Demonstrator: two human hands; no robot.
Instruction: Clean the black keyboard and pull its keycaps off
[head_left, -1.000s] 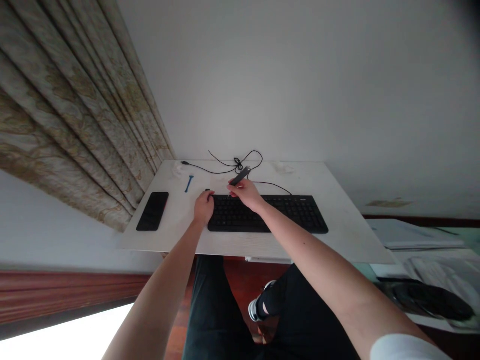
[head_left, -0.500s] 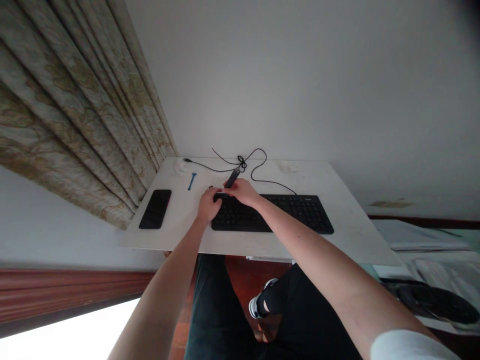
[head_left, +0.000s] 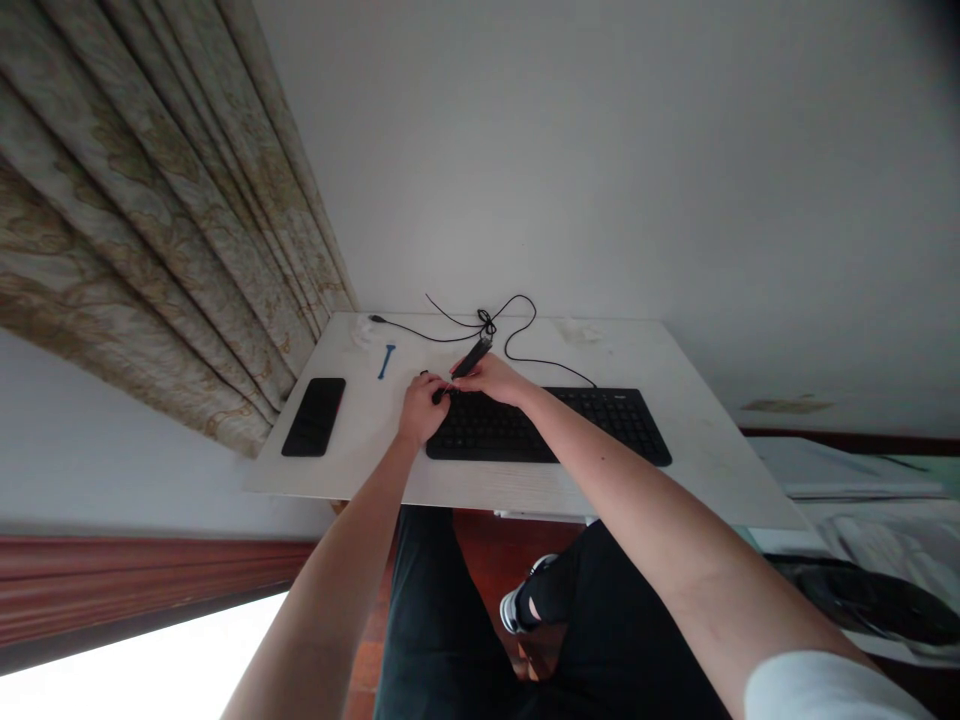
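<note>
A black keyboard lies on the white desk. My left hand is closed on its back left corner, thumb and fingers bent around the edge. In my right hand is a dark, slim pen-like tool, pinched near its lower end. It leans with its upper end to the back right, and a thin light tip points down at the keys beside my left thumb. Whether the tip touches a key is too small to tell. My two hands almost meet, and my right hand and forearm cover part of the keys.
A small blue double-ended tool and a black phone lie left of the keyboard. The keyboard's cable loops behind it, tied in a bundle, near the wall. A patterned curtain hangs along the desk's left side.
My right hand has shifted slightly right, and the pen-like tool leans further to the right. My left thumb has moved closer to the tool's tip. The whole view has shifted a little.
</note>
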